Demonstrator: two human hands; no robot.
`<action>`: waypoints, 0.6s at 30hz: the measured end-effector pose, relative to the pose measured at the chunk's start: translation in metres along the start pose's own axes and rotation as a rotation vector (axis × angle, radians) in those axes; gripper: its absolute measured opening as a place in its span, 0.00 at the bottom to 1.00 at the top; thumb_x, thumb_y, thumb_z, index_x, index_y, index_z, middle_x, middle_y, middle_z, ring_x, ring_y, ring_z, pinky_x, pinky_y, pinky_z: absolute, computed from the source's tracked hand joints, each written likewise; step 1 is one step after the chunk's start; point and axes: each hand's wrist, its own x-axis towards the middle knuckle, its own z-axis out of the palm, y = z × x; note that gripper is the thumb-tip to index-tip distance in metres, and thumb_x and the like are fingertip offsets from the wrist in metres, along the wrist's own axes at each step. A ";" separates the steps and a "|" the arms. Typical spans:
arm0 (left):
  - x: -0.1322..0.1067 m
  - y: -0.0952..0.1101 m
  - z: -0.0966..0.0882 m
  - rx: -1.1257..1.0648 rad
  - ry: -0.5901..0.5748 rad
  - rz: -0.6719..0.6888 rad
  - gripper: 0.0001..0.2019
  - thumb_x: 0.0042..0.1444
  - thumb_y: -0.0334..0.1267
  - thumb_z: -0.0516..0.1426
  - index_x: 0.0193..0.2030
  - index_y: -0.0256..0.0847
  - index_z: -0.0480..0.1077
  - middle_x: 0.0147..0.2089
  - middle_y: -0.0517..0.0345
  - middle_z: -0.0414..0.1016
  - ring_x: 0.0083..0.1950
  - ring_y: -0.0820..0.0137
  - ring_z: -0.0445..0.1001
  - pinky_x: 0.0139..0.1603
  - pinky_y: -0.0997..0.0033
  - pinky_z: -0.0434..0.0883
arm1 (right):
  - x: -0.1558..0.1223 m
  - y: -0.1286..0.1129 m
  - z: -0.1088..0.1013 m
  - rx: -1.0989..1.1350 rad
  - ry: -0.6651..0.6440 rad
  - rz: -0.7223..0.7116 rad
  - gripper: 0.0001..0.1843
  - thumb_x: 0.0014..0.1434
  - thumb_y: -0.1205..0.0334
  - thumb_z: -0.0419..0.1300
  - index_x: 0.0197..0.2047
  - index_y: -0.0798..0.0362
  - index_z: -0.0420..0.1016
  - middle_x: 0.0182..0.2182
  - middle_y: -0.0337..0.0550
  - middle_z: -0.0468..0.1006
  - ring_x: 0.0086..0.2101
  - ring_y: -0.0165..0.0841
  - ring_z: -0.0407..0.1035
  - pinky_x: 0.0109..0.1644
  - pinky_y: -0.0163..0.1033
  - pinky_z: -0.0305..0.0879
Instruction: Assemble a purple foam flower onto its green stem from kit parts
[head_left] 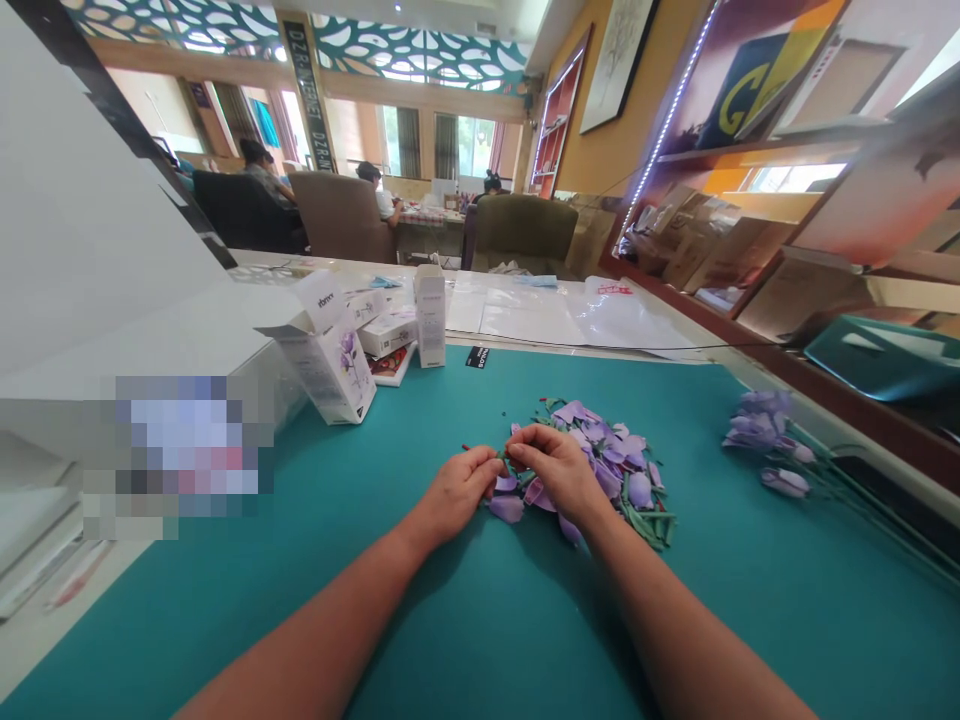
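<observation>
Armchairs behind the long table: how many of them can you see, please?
3: a dark one at left, a beige one in the middle, an olive-green one at right. More may be hidden beyond the frame.

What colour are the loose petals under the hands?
Pale purple; the petals show best in the head view.

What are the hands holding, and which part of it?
The left hand and right hand pinch a thin green stem in their fingers, near its middle; its red tip pokes out leftward.
</observation>
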 end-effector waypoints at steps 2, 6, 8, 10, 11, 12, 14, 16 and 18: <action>0.000 0.001 0.000 -0.013 0.000 -0.004 0.13 0.57 0.43 0.49 0.30 0.38 0.68 0.21 0.64 0.62 0.23 0.74 0.59 0.25 0.74 0.58 | 0.000 0.000 0.000 -0.021 -0.009 -0.016 0.07 0.47 0.58 0.63 0.26 0.52 0.73 0.21 0.35 0.73 0.25 0.28 0.65 0.30 0.34 0.61; -0.001 0.003 -0.001 -0.033 -0.005 -0.011 0.13 0.56 0.43 0.49 0.29 0.38 0.67 0.21 0.64 0.62 0.24 0.74 0.59 0.25 0.74 0.58 | -0.001 -0.001 0.000 -0.050 -0.015 -0.032 0.06 0.48 0.58 0.62 0.26 0.52 0.73 0.21 0.35 0.73 0.25 0.28 0.64 0.30 0.34 0.61; -0.001 0.004 -0.001 -0.039 -0.013 -0.013 0.13 0.56 0.43 0.49 0.28 0.38 0.67 0.21 0.64 0.62 0.24 0.74 0.59 0.25 0.74 0.58 | -0.002 -0.001 0.000 -0.065 -0.017 -0.045 0.06 0.48 0.59 0.61 0.26 0.52 0.73 0.21 0.35 0.73 0.25 0.28 0.64 0.30 0.34 0.61; -0.001 0.005 -0.001 -0.047 -0.021 -0.016 0.13 0.56 0.44 0.49 0.28 0.38 0.67 0.21 0.64 0.61 0.24 0.74 0.58 0.26 0.74 0.58 | -0.002 -0.002 0.000 -0.076 -0.029 -0.053 0.05 0.49 0.59 0.61 0.26 0.52 0.73 0.21 0.35 0.73 0.25 0.29 0.65 0.31 0.34 0.61; -0.001 0.005 -0.002 -0.050 -0.025 -0.019 0.13 0.55 0.44 0.49 0.28 0.38 0.67 0.21 0.64 0.61 0.24 0.74 0.58 0.26 0.74 0.58 | -0.002 -0.002 0.000 -0.080 -0.035 -0.055 0.05 0.49 0.59 0.60 0.26 0.51 0.73 0.21 0.35 0.74 0.25 0.29 0.65 0.31 0.35 0.61; -0.001 0.006 -0.002 -0.052 -0.028 -0.022 0.13 0.55 0.44 0.49 0.28 0.38 0.67 0.21 0.64 0.61 0.24 0.74 0.58 0.26 0.74 0.58 | -0.003 -0.002 0.000 -0.085 -0.039 -0.055 0.05 0.50 0.59 0.60 0.26 0.51 0.73 0.21 0.35 0.74 0.25 0.29 0.65 0.31 0.35 0.61; -0.001 0.007 -0.003 -0.048 -0.035 -0.030 0.13 0.55 0.44 0.49 0.28 0.38 0.67 0.21 0.64 0.61 0.24 0.73 0.59 0.26 0.74 0.58 | -0.003 -0.002 -0.001 -0.104 -0.036 -0.054 0.05 0.49 0.59 0.60 0.26 0.51 0.73 0.22 0.35 0.74 0.25 0.29 0.65 0.31 0.35 0.61; -0.001 0.007 -0.003 -0.030 -0.041 -0.035 0.13 0.55 0.44 0.49 0.28 0.38 0.67 0.21 0.63 0.62 0.24 0.73 0.59 0.27 0.73 0.58 | -0.002 -0.001 -0.001 -0.126 -0.032 -0.052 0.05 0.49 0.59 0.60 0.26 0.51 0.74 0.22 0.35 0.74 0.26 0.30 0.65 0.32 0.35 0.62; -0.001 0.007 -0.004 -0.017 -0.044 -0.033 0.13 0.55 0.44 0.49 0.28 0.38 0.67 0.21 0.63 0.62 0.25 0.73 0.60 0.28 0.73 0.59 | -0.002 0.000 -0.001 -0.141 -0.033 -0.052 0.05 0.49 0.59 0.60 0.26 0.51 0.74 0.22 0.36 0.75 0.26 0.30 0.66 0.32 0.35 0.62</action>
